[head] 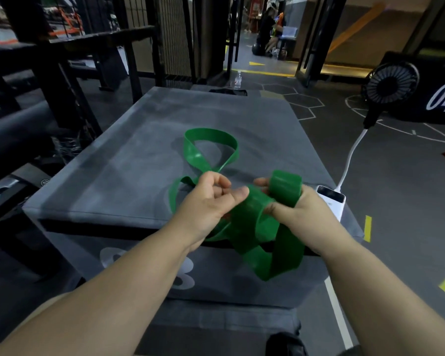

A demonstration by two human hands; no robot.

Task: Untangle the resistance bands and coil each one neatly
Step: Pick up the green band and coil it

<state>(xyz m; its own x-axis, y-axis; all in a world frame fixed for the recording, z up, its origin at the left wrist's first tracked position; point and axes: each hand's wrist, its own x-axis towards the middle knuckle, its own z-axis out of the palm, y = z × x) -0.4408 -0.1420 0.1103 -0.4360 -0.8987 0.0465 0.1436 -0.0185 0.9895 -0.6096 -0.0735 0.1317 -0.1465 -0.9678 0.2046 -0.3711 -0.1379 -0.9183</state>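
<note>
**Item 1, bench [129, 163].** I am logging one grey padded block as the bench. Its top is showing pale scuffs and its front face a large white numeral. Open top is stretching left of and beyond the strap, and the near edge is running under both wrists.

**Item 2, green band [193, 152].** I am seeing green strap only, and I cannot tell whether it is one band or several tangled. One open loop is lying on the top near the middle. More loops are hanging over the near edge, in front of the front face.

**Item 3, left grip [211, 199].** This is a bare hand with its fingers curling, pinching the strap where the lying loop is crossing itself.

**Item 4, right grip [303, 214].** This is a bare hand holding turns of strap wound over its fingers.

**Item 5.** One white power bank [330, 199] is sitting at the right edge, just beside the right wrist. One white cable [352, 155] is rising from it to one black fan [391, 83] off that edge.

**Item 6, room.** I am noting a dark gym floor with white hexagon lines and yellow marks.
- One water bottle [238, 80] is standing beyond the far edge.
- One black box [434, 73] marked 04 is sitting at far right.
- Black racking [62, 80] is crowding the left side.
- Open floor is lying to the right.
</note>
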